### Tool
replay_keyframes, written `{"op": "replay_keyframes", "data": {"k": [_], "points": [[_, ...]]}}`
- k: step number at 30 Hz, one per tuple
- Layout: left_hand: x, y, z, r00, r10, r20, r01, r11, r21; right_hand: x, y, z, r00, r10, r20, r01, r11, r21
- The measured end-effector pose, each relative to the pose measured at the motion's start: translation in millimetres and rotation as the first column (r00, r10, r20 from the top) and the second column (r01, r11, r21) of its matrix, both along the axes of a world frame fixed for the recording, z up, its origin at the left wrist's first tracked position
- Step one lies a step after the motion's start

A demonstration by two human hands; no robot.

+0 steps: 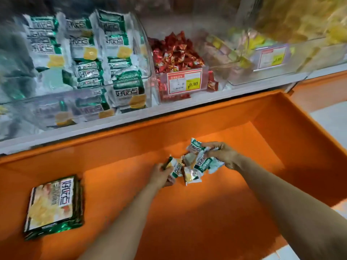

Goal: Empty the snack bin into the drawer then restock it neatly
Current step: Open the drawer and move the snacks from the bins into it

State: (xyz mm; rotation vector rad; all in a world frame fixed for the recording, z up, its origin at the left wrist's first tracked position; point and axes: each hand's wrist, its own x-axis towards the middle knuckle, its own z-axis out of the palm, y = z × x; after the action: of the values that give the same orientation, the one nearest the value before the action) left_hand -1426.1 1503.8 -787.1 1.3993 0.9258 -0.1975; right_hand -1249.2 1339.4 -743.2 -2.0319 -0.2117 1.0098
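The snack packets [193,176] lie heaped on the drawer [187,218] floor, between my hands. My left hand [161,174] fingers pinch one packet's edge. My right hand [224,154], nearer the heap, curls round several; the snack bin [148,59] lies up-left.

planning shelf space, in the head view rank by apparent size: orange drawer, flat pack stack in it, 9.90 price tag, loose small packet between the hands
orange drawer
flat pack stack
9.90 price tag
small packet
Last two unsure: different camera distances.
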Motion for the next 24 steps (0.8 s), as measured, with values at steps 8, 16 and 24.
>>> {"op": "replay_keyframes", "data": {"k": [8,16,24], "points": [[26.5,-12.5,-46.6,0.991,-0.125,0.044,0.111,0.964,0.241,16.8,-7.7,-69.6,0.999,0.044,0.029,-0.040,0.990,-0.137],[-10.2,40.6,46.0,0.955,-0.286,0.076,0.171,0.742,0.648,-15.4,48.0,24.9,0.823,0.458,0.337,-0.439,0.888,-0.136],[-89.7,92.1,225.8,0.837,-0.278,0.471,-0.335,0.419,0.844,-97.9,109.5,212.5,0.690,0.488,0.535,-0.673,0.705,0.225]]}}
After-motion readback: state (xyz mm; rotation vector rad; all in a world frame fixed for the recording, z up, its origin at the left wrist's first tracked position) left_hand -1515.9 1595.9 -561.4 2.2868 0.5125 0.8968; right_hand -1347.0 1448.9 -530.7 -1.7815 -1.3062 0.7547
